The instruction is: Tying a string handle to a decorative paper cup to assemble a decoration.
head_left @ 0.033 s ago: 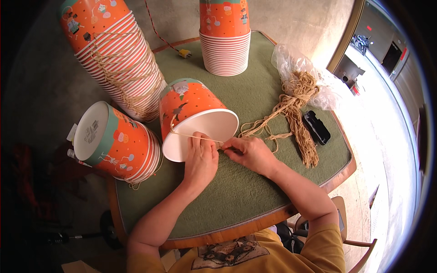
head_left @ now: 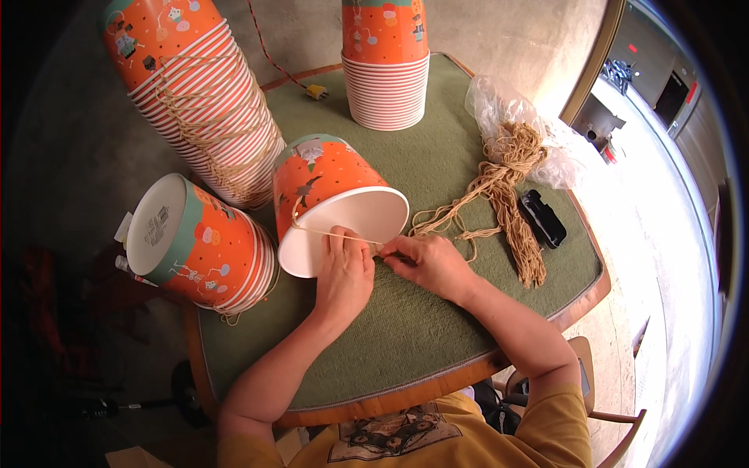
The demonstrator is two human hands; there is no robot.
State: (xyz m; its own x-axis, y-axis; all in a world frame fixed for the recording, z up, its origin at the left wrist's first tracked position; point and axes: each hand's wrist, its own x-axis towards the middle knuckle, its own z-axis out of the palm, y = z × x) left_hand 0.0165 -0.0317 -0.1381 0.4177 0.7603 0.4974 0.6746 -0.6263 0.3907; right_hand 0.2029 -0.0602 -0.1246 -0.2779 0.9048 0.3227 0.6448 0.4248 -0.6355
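An orange paper bucket (head_left: 316, 175) with a green base band lies tilted on its side, its white open mouth turned toward me. From a hole near its rim, a thin tan string (head_left: 312, 230) runs taut across the mouth to my hands. My left hand (head_left: 346, 269) is at the lower rim, fingers together at the string, with the thumb side partly hidden. Just right of it, my right hand (head_left: 429, 264) pinches the string near its end. To the right lies a tied bundle of tan strings (head_left: 519, 195), some strands trailing toward my right hand.
Another orange bucket stack (head_left: 211, 257) leans at the left. Behind it rises a tall stack wound with string (head_left: 203, 109); a third stack (head_left: 386, 86) stands at the back. A plastic bag (head_left: 562, 168), black tray (head_left: 542, 218) and yellow plug (head_left: 316, 91) are around the green mat (head_left: 437, 343).
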